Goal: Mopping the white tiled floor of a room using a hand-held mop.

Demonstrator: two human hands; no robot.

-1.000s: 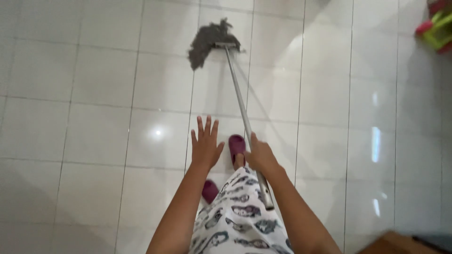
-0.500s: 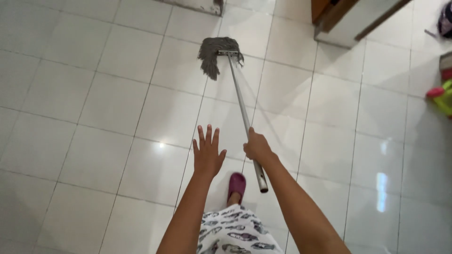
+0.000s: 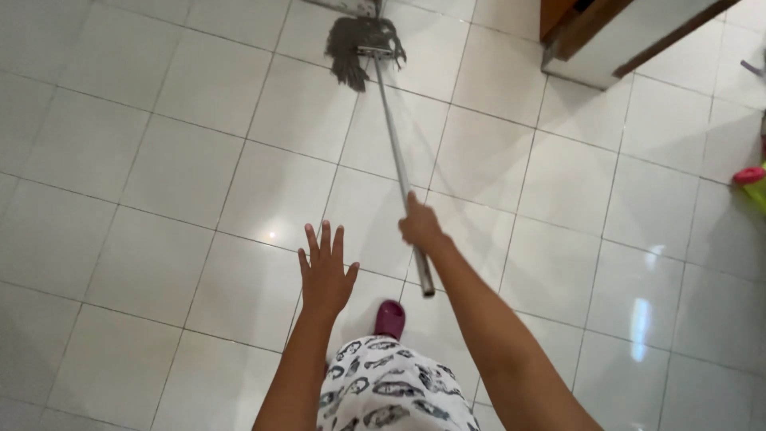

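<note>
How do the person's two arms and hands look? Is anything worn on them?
Both arms are bare to the frame edge: no sleeves show. The left hand and right hand carry no gloves, and no rings, watch or bracelets are visible.

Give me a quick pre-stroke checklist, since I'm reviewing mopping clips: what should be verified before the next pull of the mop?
1. Right hand grip on the mop handle: ok, closed around it near the top end.
2. Left hand: not ok, open and off the handle.
3. Mop head on the floor tiles: ok, lying flat.
4. Mop head's clearance from the wall base: not ok, nearly against it.
5. Slipper away from the handle end: ok.
</note>
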